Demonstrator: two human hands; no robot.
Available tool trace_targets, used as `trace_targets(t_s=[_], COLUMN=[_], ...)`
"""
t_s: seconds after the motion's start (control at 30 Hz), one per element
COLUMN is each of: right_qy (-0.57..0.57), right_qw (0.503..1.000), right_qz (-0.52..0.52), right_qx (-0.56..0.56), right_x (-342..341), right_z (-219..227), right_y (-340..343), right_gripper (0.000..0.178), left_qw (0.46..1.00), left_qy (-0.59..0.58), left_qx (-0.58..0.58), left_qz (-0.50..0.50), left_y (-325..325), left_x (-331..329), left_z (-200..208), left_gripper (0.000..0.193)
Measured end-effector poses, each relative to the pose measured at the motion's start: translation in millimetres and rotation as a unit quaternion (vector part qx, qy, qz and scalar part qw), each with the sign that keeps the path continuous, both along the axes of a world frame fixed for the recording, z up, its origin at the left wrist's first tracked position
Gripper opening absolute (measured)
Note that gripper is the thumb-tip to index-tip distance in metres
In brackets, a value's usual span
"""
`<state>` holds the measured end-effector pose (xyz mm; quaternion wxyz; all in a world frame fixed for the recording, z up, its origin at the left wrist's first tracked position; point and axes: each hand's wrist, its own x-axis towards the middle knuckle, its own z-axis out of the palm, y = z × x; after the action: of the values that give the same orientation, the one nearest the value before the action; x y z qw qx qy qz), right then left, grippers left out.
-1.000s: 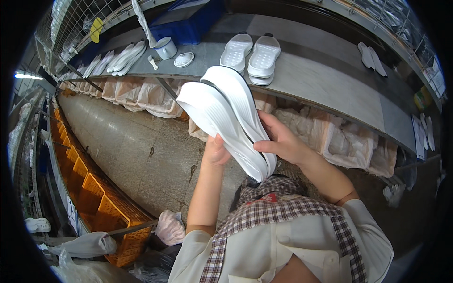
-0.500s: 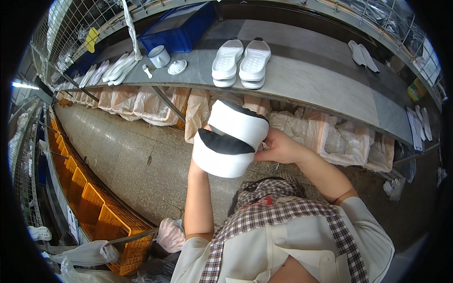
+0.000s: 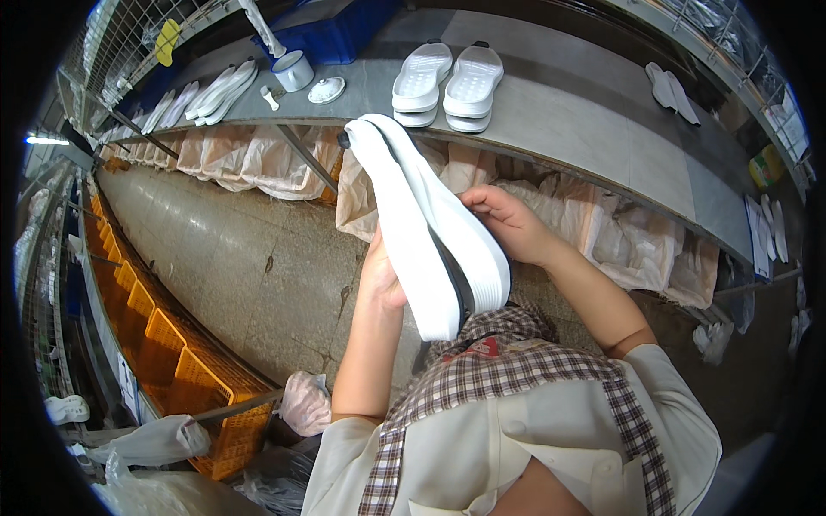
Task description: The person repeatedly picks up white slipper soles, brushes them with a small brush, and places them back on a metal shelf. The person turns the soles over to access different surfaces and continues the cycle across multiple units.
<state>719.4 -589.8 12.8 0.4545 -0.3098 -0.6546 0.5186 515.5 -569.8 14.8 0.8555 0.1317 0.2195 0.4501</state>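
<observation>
Two thick white shoe soles with dark bottoms are held up in front of me, side by side and slanting. The left sole rests in my left hand, whose fingers are mostly hidden behind it. My right hand is closed at the outer edge of the right sole, its fingertips partly hidden. The two soles touch along their length, with a dark strip showing between them near the lower end. Beyond them on the grey table stand two stacks of white soles.
A white mug, a lid and a blue crate sit at the table's left. Thin white soles lie at both ends. Lined bins stand below the table edge; orange crates line the left.
The soles in my hands have turned from end-on and stacked to lengthwise and side by side. My right hand has moved slightly up. The view has shifted a little.
</observation>
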Motion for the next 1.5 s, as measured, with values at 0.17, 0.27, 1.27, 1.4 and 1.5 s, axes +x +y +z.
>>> trace_targets(t_s=[0.17,0.27,1.27,1.4,1.5], right_qy=[0.079,0.080,-0.072,-0.080,-0.083], right_qw=[0.993,0.994,0.996,0.996,0.996], right_qz=[-0.012,-0.022,0.048,0.046,0.030], right_qx=[-0.091,-0.069,-0.030,-0.005,0.006], right_x=[1,-1,-4,-7,-10], right_z=[6,8,1,6,11], right_y=[-5,-13,-38,-34,-33], right_gripper=[0.035,0.042,0.121,0.124,0.113], left_qw=[0.998,0.996,0.962,0.966,0.968], left_qy=[-0.025,-0.031,-0.152,-0.152,-0.149], left_qx=[0.055,0.079,0.227,0.208,0.198], left_qz=[0.008,-0.003,-0.018,-0.003,0.036], left_y=[3,4,13,12,12], left_x=[0,0,11,14,13], left_z=[-14,-18,-24,-24,-30], left_gripper=[0.048,0.052,0.062,0.062,0.055])
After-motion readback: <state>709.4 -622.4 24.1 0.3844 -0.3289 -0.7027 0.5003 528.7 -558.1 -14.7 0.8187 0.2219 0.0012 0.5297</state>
